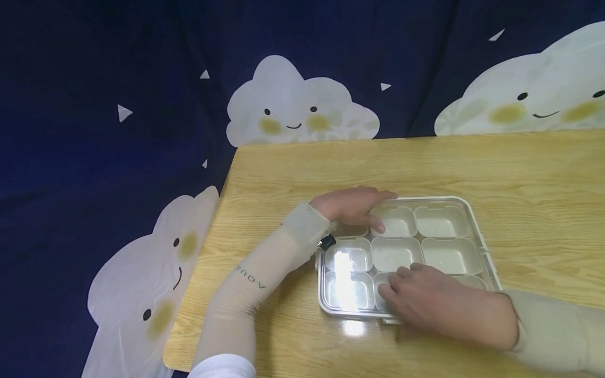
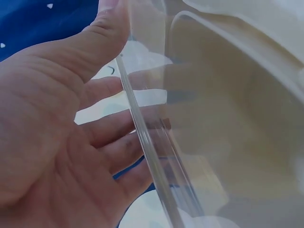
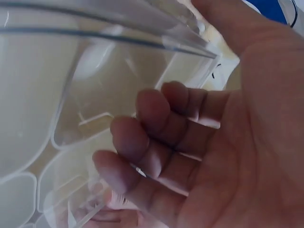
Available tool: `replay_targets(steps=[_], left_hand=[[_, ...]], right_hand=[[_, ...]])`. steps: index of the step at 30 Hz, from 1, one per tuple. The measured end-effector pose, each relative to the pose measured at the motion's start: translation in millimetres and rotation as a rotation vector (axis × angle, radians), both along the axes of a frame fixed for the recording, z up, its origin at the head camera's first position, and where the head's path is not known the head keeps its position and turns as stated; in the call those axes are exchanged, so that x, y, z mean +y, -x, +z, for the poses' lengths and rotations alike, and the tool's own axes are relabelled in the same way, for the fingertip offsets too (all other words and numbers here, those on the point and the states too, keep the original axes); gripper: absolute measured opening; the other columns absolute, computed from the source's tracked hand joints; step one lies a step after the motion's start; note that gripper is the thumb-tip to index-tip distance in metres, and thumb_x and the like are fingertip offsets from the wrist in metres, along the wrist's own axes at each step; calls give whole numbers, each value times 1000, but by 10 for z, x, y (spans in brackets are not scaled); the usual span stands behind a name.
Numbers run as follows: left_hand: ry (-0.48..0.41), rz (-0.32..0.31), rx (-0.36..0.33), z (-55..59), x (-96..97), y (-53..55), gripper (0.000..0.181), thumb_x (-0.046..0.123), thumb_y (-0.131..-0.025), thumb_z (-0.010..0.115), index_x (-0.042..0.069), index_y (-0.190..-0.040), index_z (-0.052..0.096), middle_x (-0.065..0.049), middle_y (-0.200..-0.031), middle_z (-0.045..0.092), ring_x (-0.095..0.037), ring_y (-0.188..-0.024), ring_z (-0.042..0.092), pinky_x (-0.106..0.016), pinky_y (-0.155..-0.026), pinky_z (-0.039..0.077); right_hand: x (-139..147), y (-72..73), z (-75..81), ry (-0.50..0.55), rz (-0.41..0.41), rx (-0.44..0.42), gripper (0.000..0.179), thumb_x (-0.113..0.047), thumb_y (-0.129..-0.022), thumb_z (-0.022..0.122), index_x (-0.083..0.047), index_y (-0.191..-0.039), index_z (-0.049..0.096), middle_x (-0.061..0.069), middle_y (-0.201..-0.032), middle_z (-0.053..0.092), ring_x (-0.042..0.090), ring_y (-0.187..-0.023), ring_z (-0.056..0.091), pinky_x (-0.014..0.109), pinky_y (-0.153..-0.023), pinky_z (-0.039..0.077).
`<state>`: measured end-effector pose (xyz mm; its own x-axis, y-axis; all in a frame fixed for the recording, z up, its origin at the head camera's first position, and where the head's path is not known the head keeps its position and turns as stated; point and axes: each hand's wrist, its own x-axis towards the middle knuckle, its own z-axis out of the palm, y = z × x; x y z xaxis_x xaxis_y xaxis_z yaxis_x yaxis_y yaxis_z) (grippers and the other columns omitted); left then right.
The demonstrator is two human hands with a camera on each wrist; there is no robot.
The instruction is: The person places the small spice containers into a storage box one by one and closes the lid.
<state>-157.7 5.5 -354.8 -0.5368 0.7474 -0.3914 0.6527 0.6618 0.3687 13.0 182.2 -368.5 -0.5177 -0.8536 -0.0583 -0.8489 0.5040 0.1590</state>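
Observation:
In the head view, a clear-lidded storage box (image 1: pixel 396 254) lies on the table, with several cream compartments under the lid. My left hand (image 1: pixel 352 205) holds its far edge, thumb over the lid and fingers along the back side. The left wrist view shows that hand (image 2: pixel 61 118) with the box's clear edge (image 2: pixel 142 137) between thumb and fingers. Over the near edge, my right hand (image 1: pixel 439 302) has loosely bent fingers and looks slightly blurred. In the right wrist view those fingers (image 3: pixel 128 137) are beside the clear lid (image 3: pixel 109 80), pinching nothing.
The wood-grain table (image 1: pixel 283 173) extends around the box, its left edge beside my left arm. A dark blue cloth (image 1: pixel 118 63) with white smiling clouds hangs behind and to the left. A small black clip (image 1: pixel 326 242) is at my left wrist.

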Motion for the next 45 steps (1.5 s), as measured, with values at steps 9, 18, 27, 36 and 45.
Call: replay_targets(steps=[9, 18, 27, 36, 45], left_hand=[[-23, 23, 52, 24, -224, -24, 78, 52, -100, 64, 24, -164, 29, -2, -158, 50, -16, -144, 49, -33, -122, 40], [-128, 125, 103, 94, -757, -52, 70, 51, -104, 57, 18, -161, 36, -3, -166, 43, -27, -157, 35, -42, -131, 27], [-250, 301, 183, 71, -1082, -175, 70, 58, -103, 53, 20, -160, 38, -3, -165, 44, -26, -156, 38, -43, -130, 30], [-462, 505, 333, -31, -1288, -433, 63, 52, -107, 46, 18, -160, 38, -6, -166, 42, -27, -161, 26, -58, -130, 23], [-527, 707, 463, -208, -1692, -801, 68, 52, -108, 45, 14, -162, 33, -11, -170, 34, -32, -164, 17, -63, -128, 19]], right_hand=[[122, 122, 141, 23, -15, -217, 59, -78, -76, 67, -23, -87, 50, -16, -71, 43, 8, -65, 41, 30, -62, 43], [429, 266, 263, 69, -105, -277, 59, -82, -82, 58, -26, -100, 62, -20, -78, 48, 3, -70, 46, 36, -67, 49], [696, 406, 355, 242, -62, -162, 42, -63, -85, 75, -26, -101, 63, -22, -83, 52, -5, -67, 41, 23, -58, 44], [938, 496, 359, 367, -169, -38, 44, -55, -73, 87, -24, -100, 69, -23, -85, 55, -12, -69, 40, 20, -55, 44], [1286, 593, 272, 516, -373, 11, 50, -39, -75, 90, -13, -113, 69, 6, -107, 71, 24, -96, 65, 39, -83, 49]])
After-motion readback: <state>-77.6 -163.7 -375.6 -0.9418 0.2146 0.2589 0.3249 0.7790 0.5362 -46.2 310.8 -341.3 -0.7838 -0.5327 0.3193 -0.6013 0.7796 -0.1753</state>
